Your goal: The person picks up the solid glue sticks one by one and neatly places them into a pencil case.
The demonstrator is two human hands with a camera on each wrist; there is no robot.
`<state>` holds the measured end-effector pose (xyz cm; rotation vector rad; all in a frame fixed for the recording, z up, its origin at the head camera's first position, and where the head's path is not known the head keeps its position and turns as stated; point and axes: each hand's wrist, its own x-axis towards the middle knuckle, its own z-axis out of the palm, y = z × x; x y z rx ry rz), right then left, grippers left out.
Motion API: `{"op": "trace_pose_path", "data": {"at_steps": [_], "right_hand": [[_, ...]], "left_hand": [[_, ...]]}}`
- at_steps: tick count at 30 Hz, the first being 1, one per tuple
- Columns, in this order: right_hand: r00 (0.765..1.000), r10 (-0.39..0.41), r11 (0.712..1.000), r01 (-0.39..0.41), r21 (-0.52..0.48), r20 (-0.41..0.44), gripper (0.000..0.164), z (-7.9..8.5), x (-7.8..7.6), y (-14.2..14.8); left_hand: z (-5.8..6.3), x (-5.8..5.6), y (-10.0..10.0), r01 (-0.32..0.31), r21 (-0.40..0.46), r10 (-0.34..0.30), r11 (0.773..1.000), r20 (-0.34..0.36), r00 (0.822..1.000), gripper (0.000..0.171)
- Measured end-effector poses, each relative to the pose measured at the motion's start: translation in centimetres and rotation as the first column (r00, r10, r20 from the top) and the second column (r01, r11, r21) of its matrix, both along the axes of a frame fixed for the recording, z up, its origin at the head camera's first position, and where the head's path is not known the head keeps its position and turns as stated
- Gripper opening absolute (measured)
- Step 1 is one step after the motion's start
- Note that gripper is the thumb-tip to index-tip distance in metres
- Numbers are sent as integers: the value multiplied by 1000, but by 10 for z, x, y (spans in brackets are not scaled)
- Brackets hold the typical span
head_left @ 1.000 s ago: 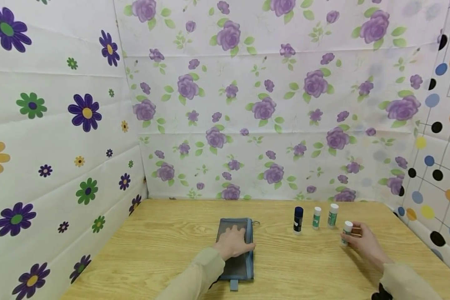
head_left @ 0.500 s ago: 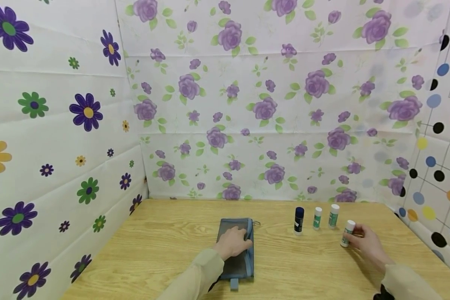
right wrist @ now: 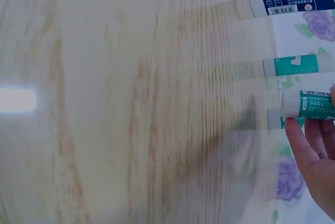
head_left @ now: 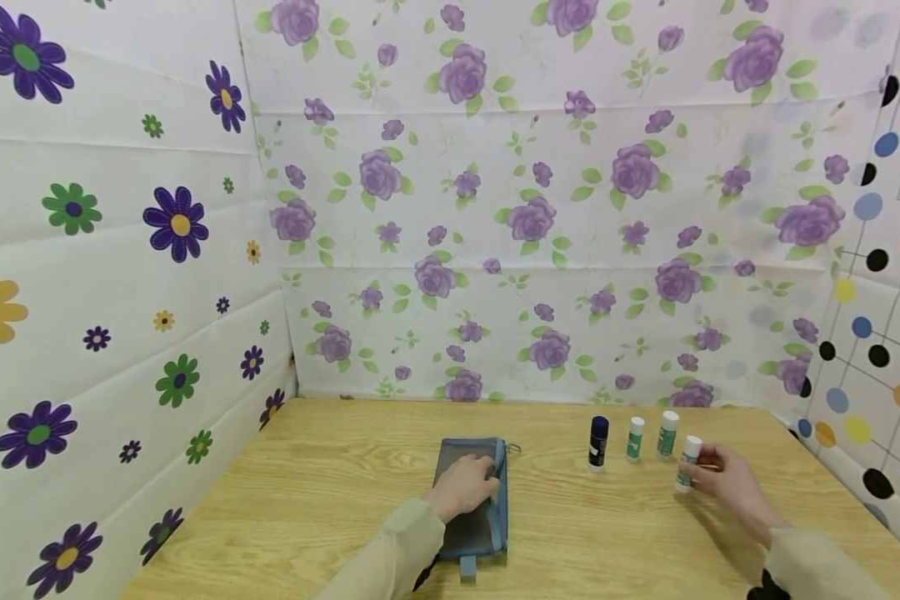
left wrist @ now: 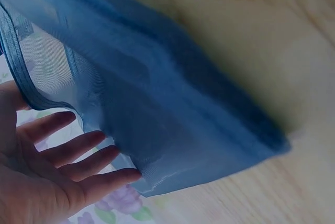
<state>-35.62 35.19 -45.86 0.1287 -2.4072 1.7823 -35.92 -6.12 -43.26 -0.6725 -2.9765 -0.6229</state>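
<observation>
A blue-grey mesh zip pouch (head_left: 480, 533) lies on the table left of centre. My left hand (head_left: 461, 487) rests on its upper part. Seen in the left wrist view, the fingers (left wrist: 99, 156) are spread and fairly straight, their tips against the mesh, with the thumb at the zip edge. At the right, my right hand (head_left: 731, 492) holds a white-capped glue stick (head_left: 688, 463) with a green label, between thumb and fingers. It is nearly upright, tilted slightly. Whether its base touches the table is hard to tell.
Beside the held stick stand two green-and-white glue sticks, a larger one (head_left: 667, 435) and a smaller one (head_left: 634, 439). A navy-capped glue stick (head_left: 597, 444) stands left of them. Floral sheets (head_left: 450, 208) enclose the wooden table (head_left: 330, 500) at the back and sides.
The glue stick in my right hand has shifted slightly left. My left fingers and thumb have drawn in on the pouch, and its zip edge has bent out of line.
</observation>
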Motion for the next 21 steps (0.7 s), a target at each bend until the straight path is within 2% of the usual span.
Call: {"op": "trace_pose_path", "data": {"at_steps": [6, 11, 21], "right_hand": [[1000, -11, 999, 10, 35, 19, 59, 16, 11, -23], [1000, 1, 997, 1, 72, -26, 58, 30, 20, -38], [997, 34, 997, -29, 69, -71, 48, 35, 18, -52]], "left_hand": [[2, -1, 0, 3, 0, -3, 1000, -29, 1000, 35], [3, -1, 1, 12, 23, -11, 1000, -44, 999, 34], [-2, -4, -1, 13, 106, -9, 994, -38, 999, 35]]}}
